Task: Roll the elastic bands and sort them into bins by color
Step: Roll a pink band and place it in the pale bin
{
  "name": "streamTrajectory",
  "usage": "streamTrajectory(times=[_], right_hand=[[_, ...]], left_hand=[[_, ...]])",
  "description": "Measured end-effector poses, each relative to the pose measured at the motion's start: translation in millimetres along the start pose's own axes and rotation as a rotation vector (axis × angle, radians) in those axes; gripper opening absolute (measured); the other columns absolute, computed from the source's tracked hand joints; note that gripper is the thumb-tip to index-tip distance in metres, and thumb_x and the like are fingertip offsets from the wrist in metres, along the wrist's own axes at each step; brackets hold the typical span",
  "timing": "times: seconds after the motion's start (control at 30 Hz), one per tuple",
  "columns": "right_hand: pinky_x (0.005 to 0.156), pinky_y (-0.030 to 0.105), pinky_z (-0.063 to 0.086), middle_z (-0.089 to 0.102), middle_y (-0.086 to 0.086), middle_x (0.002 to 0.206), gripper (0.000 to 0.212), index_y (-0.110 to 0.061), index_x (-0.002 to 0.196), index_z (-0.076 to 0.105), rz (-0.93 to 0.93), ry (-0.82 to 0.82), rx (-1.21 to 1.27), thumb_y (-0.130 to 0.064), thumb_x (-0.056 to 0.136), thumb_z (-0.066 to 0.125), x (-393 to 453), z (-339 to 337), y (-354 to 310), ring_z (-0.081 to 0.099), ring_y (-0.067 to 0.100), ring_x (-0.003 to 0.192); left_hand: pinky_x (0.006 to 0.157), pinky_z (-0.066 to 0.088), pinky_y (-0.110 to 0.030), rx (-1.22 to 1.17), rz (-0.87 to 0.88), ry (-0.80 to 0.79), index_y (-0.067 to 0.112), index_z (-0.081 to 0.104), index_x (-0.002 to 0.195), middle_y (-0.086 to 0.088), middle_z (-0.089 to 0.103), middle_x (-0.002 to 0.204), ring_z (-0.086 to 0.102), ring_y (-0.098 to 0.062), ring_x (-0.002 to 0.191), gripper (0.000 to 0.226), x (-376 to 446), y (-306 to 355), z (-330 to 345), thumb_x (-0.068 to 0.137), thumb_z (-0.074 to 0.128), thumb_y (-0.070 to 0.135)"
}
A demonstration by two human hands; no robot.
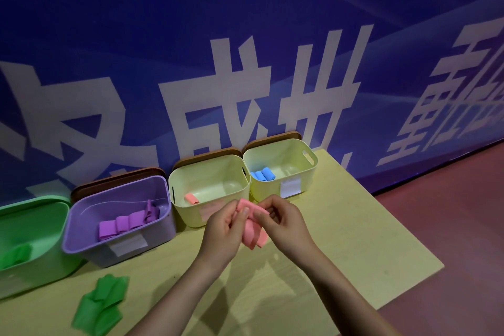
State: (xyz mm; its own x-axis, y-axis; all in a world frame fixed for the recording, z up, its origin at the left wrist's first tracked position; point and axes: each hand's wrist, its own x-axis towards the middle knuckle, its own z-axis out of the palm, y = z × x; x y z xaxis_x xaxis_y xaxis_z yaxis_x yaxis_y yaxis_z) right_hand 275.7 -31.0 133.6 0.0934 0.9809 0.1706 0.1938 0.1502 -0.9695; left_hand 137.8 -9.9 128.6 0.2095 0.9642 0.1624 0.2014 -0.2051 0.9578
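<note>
1. Your left hand (222,229) and right hand (283,222) meet above the table (341,240), just in front of the mid bin (210,191).
2. Both pinch the pink band (252,226): L fingers curled on its top-left end, R thumb + fingers curled on the top-right. Top part is folded or rolled btwn the fingertips; can't tell how many turns. Lower part hangs loose below the hands, off the table.
3. Mid bin, pale yellow: one pink roll (191,198) lies at its front-left. Label on the front wall is partly hidden by your L hand.
4. Right bin (283,169), pale yellow: blue rolls (263,175) at its left side; looks like 2–3, count unclear. White label on front, text unreadable.
5. Purple bin (117,221): purple rolls (126,225) in a row, plus one piece upright by the right wall. White label, unreadable.
6. Green bin (32,237): cut off by the left edge; a green roll (16,255) inside, dim, shape hard to make out.
7. Green bands (101,305) lie unrolled in a heap on the table, front-left, near the green bin; can't tell how many.
8. Brown lids (120,180) stand behind the bins, mostly hidden.
9. Blue wall (245,35) w/ big white characters behind, cropped.
</note>
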Motion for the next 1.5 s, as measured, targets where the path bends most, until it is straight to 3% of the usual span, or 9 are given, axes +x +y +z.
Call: streamTrajectory(times=[0.2, 0.4, 0.6, 0.7, 0.8, 1.0, 1.17, 1.27, 1.5], right_hand=[[0.055, 0.013, 0.038, 0.059, -0.011, 0.059, 0.010, -0.009, 0.076, 0.065, 0.005, 0.055, 0.110, -0.005, 0.085, 0.065, 2, 7, -4, 0.048, 0.000, 0.055], [0.061, 0.017, 0.042, 0.064, -0.005, 0.069, 0.011, -0.011, 0.077, 0.066, 0.022, 0.071, 0.151, -0.021, 0.074, 0.067, 9, 13, -5, 0.054, 0.006, 0.064], [0.063, 0.018, 0.041, 0.059, -0.007, 0.071, 0.007, -0.015, 0.078, 0.065, -0.196, 0.051, -0.138, -0.019, 0.083, 0.067, 15, 20, 4, 0.052, 0.008, 0.067], [0.065, 0.014, 0.039, 0.049, -0.017, 0.074, 0.007, -0.016, 0.084, 0.067, -0.375, -0.008, -0.324, -0.022, 0.083, 0.063, 18, 21, 6, 0.049, 0.003, 0.070], [0.069, 0.021, 0.044, 0.053, -0.014, 0.079, 0.016, -0.016, 0.095, 0.072, -0.441, -0.084, -0.383, -0.023, 0.085, 0.063, 22, 18, 11, 0.052, 0.005, 0.077], [0.077, 0.015, 0.043, 0.060, -0.007, 0.093, 0.024, -0.029, 0.106, 0.071, -0.199, -0.096, -0.109, -0.033, 0.087, 0.057, 19, 9, 4, 0.059, 0.009, 0.090], [0.073, 0.026, 0.048, 0.070, -0.007, 0.086, 0.019, -0.034, 0.088, 0.071, 0.048, -0.072, 0.005, -0.016, 0.089, 0.064, 18, 10, 2, 0.061, 0.005, 0.077], [0.065, 0.028, 0.045, 0.068, -0.004, 0.072, 0.013, -0.029, 0.080, 0.072, 0.048, -0.070, 0.013, -0.019, 0.083, 0.064, 15, 8, 2, 0.056, 0.010, 0.066], [0.066, 0.018, 0.045, 0.065, -0.011, 0.070, 0.013, -0.017, 0.081, 0.066, 0.051, -0.122, 0.091, -0.007, 0.086, 0.061, 7, 6, 0, 0.058, 0.003, 0.068]], left_hand=[[0.065, 0.048, -0.020, -0.214, -0.116, 0.049, 0.011, 0.070, 0.087, -0.002, 0.070, 0.080, 0.063, -0.010, 0.075, 0.018, 2, 6, -2, 0.096, 0.054, 0.013], [0.075, 0.049, -0.024, -0.322, -0.337, 0.030, 0.018, 0.075, 0.087, 0.003, 0.074, 0.085, 0.066, -0.010, 0.082, 0.023, 0, 7, -9, 0.091, 0.057, 0.032], [0.075, 0.051, -0.028, -0.325, -0.324, 0.105, 0.016, 0.075, 0.084, -0.007, 0.074, 0.091, 0.067, -0.017, 0.084, 0.030, 2, 7, -14, 0.095, 0.052, 0.031], [0.063, 0.051, -0.016, -0.336, -0.325, 0.113, 0.023, 0.077, 0.072, 0.003, 0.075, 0.080, 0.067, -0.006, 0.073, 0.039, 2, 4, -14, 0.096, 0.048, 0.032], [0.060, 0.049, -0.016, -0.331, -0.357, 0.142, 0.028, 0.076, 0.064, 0.008, 0.073, 0.073, 0.066, -0.002, 0.067, 0.043, 2, 3, -15, 0.097, 0.048, 0.032], [0.073, 0.046, -0.030, -0.278, -0.333, 0.107, 0.015, 0.067, 0.101, -0.013, 0.069, 0.101, 0.063, -0.023, 0.088, 0.031, 5, -4, -17, 0.100, 0.043, 0.033], [0.067, 0.044, -0.029, -0.229, -0.303, 0.076, 0.020, 0.065, 0.091, -0.001, 0.067, 0.087, 0.060, -0.017, 0.081, 0.030, 3, -1, -10, 0.102, 0.038, 0.027], [0.076, 0.044, -0.028, -0.173, -0.261, 0.047, 0.021, 0.067, 0.086, 0.005, 0.068, 0.083, 0.060, -0.013, 0.083, 0.030, 2, 0, -11, 0.101, 0.041, 0.024], [0.065, 0.042, -0.026, -0.052, -0.184, 0.054, 0.021, 0.064, 0.078, 0.006, 0.063, 0.071, 0.056, -0.009, 0.071, 0.023, -2, 0, -8, 0.096, 0.052, 0.028]])
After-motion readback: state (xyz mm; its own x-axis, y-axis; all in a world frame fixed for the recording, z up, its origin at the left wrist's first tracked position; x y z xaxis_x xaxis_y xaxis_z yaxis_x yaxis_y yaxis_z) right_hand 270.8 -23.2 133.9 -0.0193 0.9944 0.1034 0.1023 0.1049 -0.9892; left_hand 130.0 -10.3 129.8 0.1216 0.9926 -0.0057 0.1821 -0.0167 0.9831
